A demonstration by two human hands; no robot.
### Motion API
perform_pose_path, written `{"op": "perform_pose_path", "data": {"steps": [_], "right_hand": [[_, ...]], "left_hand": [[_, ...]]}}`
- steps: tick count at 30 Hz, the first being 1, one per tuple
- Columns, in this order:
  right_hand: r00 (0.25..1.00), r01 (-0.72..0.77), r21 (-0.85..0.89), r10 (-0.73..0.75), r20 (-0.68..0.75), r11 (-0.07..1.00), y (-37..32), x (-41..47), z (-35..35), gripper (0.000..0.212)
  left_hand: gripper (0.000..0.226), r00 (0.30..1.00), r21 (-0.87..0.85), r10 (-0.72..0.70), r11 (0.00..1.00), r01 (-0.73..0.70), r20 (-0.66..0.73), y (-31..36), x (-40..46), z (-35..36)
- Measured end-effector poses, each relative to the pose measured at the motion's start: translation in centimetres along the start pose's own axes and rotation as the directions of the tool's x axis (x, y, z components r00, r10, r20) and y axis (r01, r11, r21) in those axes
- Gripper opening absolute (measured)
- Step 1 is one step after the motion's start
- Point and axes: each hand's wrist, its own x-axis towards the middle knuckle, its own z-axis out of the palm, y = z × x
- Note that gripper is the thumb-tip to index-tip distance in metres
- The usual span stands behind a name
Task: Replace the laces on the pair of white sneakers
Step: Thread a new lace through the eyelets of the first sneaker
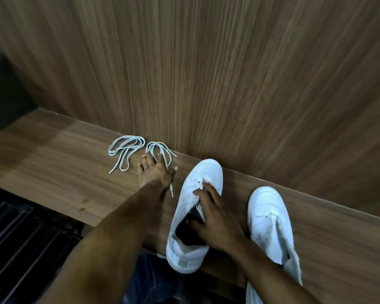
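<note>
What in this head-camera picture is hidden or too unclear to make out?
- Right white sneaker: its heel runs off the bottom edge.
- Nearer white shoelace: the left hand covers its middle, so the grip cannot be judged.
- Left white sneaker: the right hand hides its tongue and most eyelets.
- Dark ribbed surface at lower left: too dim to identify.
- Other white shoelace: its tips are too small to make out.

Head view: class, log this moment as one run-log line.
left hand: on nearer lace | right hand: steadying unlaced left sneaker | right sneaker: untouched, unlaced | second lace: lying apart
</note>
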Motion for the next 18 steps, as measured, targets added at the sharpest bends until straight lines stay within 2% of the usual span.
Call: {"op": "perform_pose_path", "data": {"steps": [3,4,6,10,15,18], "right_hand": [[0.999,-0.031,0.025,0.032,-0.017,0.999,-0.2,0.0,0.6,0.065],[0.999,-0.037,0.025,0.038,-0.019,0.999,-0.3,0.0,0.8,0.067],[0.999,-0.041,0.018,0.041,-0.014,0.999,-0.3,-0.1,0.8,0.069],[0.999,-0.041,-0.003,0.042,0.007,0.999,-0.4,-0.3,0.6,0.070],[0.997,-0.058,0.012,0.057,0.049,0.998,-0.7,-0.5,-0.1,0.077],[0.989,-0.083,0.067,0.074,0.126,0.994,-0.7,-0.9,-0.7,0.089]], "left_hand": [[0.030,0.988,-0.015,0.089,0.996,-0.092,-0.122,0.7,-1.2,0.9],[0.023,0.981,-0.009,0.125,0.992,-0.128,-0.146,0.7,-1.9,0.9],[0.023,0.964,0.068,0.216,0.976,-0.207,-0.154,0.4,-3.0,0.8],[0.032,0.934,0.173,0.349,0.927,-0.333,-0.074,-0.7,-4.5,0.7],[0.038,0.935,0.219,0.352,0.916,-0.336,-0.041,-0.8,-8.1,0.0],[0.023,0.977,0.022,0.194,0.981,-0.193,-0.086,-1.0,-10.2,-0.6]]}}
